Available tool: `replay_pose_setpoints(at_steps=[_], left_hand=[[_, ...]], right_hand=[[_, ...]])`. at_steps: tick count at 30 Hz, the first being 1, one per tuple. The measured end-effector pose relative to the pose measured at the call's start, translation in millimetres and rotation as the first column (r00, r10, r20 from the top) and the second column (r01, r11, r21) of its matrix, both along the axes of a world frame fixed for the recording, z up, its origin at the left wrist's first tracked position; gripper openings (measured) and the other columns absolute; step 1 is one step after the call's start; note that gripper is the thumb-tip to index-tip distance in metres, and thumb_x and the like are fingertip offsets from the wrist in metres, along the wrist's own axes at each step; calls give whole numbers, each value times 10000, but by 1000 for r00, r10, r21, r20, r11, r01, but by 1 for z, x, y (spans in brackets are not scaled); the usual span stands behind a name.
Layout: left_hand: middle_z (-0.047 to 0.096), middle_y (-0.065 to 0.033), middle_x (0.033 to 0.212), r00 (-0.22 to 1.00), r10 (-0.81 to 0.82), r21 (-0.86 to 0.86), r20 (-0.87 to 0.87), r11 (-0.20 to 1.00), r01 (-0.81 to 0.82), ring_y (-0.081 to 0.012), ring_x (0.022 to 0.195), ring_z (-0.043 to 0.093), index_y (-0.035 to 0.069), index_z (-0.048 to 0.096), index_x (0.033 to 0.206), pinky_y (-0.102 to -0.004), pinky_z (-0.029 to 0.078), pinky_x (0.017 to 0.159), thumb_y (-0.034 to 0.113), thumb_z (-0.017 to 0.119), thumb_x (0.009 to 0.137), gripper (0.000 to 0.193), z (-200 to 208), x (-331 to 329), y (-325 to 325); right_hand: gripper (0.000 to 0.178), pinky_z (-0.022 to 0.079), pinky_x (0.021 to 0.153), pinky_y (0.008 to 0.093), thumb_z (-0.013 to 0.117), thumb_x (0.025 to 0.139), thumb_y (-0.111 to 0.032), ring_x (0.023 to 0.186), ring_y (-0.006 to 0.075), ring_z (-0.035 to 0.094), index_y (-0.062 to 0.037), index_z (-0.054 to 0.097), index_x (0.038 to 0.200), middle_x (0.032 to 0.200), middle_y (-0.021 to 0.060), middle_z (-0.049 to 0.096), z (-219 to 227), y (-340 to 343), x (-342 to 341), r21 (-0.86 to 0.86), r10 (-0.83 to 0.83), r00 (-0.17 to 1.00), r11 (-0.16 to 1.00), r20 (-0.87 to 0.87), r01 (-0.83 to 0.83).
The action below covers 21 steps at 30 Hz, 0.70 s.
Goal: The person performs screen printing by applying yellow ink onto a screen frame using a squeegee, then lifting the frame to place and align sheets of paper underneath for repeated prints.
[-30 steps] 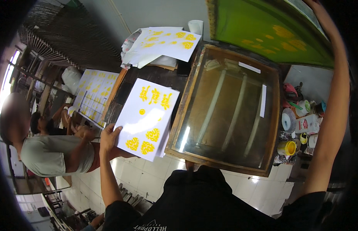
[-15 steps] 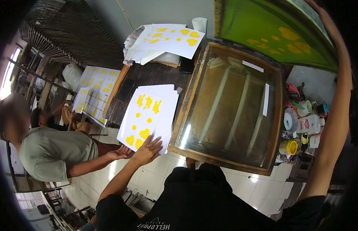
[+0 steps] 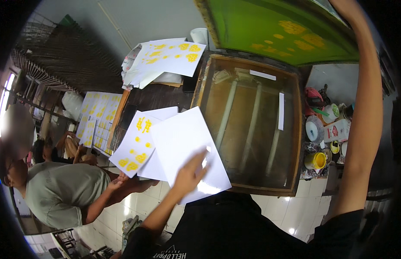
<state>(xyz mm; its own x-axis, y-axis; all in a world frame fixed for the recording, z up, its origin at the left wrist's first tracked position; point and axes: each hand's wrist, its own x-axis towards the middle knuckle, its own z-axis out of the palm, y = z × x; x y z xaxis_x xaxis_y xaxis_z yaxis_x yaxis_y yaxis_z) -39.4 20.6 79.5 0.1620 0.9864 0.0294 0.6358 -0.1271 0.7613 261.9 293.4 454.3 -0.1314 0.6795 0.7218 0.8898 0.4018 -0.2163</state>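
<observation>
My left hand (image 3: pixel 189 175), smeared by motion, lies with outstretched fingers on a blank white sheet of paper (image 3: pixel 179 134). The sheet slants from the paper stack onto the near left corner of the glass-topped wooden table (image 3: pixel 248 142). Left of it, a sheet with yellow prints (image 3: pixel 130 151) rests tilted, partly over other white paper. High at the right, my right hand (image 3: pixel 342 7) grips the edge of a raised green printing screen (image 3: pixel 252 30) stained with yellow ink; the picture's edge cuts off some fingers.
A person in a grey-green shirt (image 3: pixel 58 194) stands at the left, a hand close to the printed sheet. More printed sheets lie on a bundle (image 3: pixel 166 56) behind. Ink tubs, one yellow (image 3: pixel 315 161), crowd the right side. White strips (image 3: pixel 281 111) mark the glass.
My left hand has moved right, bringing a blank sheet from the stack toward the glass. The yellow-printed sheet has shifted left toward the other person. The whole view has turned slightly.
</observation>
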Motion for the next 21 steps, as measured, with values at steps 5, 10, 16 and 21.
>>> replay_pose_setpoints(at_steps=[5,10,16,21], left_hand=[[106,-301,1683,818,116,105,-563,992,-68,-464,1572,41,155,308,1628,-618,13,1239,590,412,1043,737,-42,12,130],[84,-230,1710,842,-166,116,-513,959,260,-424,1582,28,199,323,1620,-596,6,1256,562,398,1049,681,-53,118,219],[108,-214,1710,764,-284,59,-580,920,387,-386,1591,33,214,302,1624,-588,24,1263,631,391,1025,735,-48,215,286],[-10,-137,1737,689,-317,-87,-652,934,347,-351,1595,-79,278,171,1664,-605,-105,1235,664,278,1037,743,-40,237,311]], right_hand=[[400,508,868,419,715,907,-298,922,304,664,63,680,1076,983,212,719,1,5,11,47,103,987,993,123,-110],[415,529,843,453,734,882,-304,890,373,708,83,722,1032,971,289,731,12,21,19,7,120,983,993,142,-122],[426,538,838,477,742,873,-329,895,437,702,88,753,962,933,323,716,17,31,34,-8,131,974,991,184,-131],[431,530,872,495,739,875,-337,930,465,690,82,758,979,1007,320,714,19,44,25,43,107,959,992,264,-122]])
